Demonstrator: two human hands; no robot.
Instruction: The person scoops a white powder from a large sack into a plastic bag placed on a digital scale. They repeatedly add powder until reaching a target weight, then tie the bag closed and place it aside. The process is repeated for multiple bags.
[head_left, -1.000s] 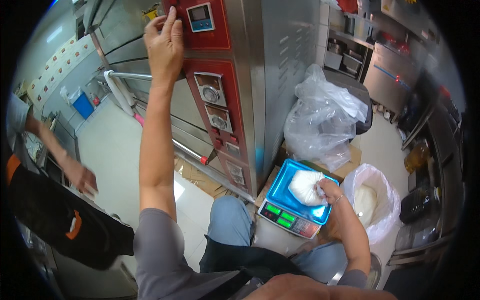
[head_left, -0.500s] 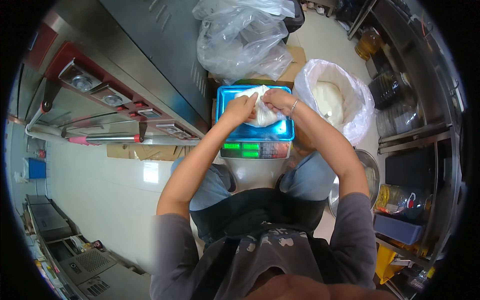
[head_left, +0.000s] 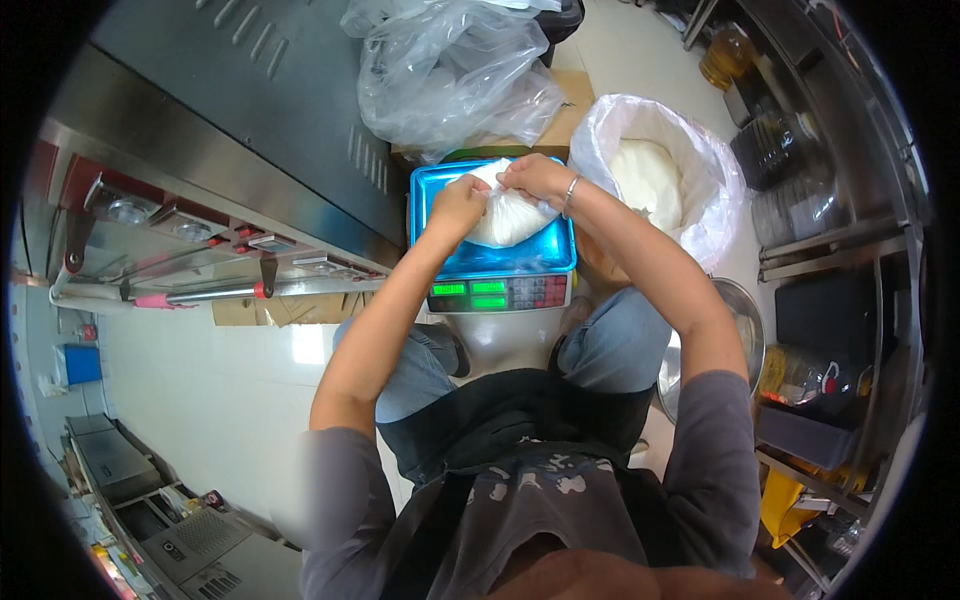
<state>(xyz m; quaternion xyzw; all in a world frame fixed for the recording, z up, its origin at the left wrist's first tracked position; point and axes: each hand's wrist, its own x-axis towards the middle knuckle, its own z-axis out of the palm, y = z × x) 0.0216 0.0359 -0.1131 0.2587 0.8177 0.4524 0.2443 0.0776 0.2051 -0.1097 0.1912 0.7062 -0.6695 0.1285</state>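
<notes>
A small plastic bag [head_left: 508, 222] of white powder rests on the blue tray of a digital scale [head_left: 548, 250]. My left hand [head_left: 459, 206] is closed at the left side of the bag's neck, its fingers curled against the plastic. From the right, my right hand [head_left: 538, 180] pinches the gathered top of the bag. The bag's body sags round and full below both hands. Green figures are lit on the scale's front panel. Part of the bag's mouth is hidden behind my fingers.
To the right of the scale stands a large open sack [head_left: 650, 185] of white powder. Clear plastic bags [head_left: 455, 80] lie heaped beyond the scale. A steel oven [head_left: 270, 110] rises close on the left. A metal bowl [head_left: 742, 330] sits by my right knee, beside shelving with bottles.
My hands have drawn slightly apart, toward the bag's top. The neck is more gathered, and more of the filled body shows. The whole view has shifted a little.
</notes>
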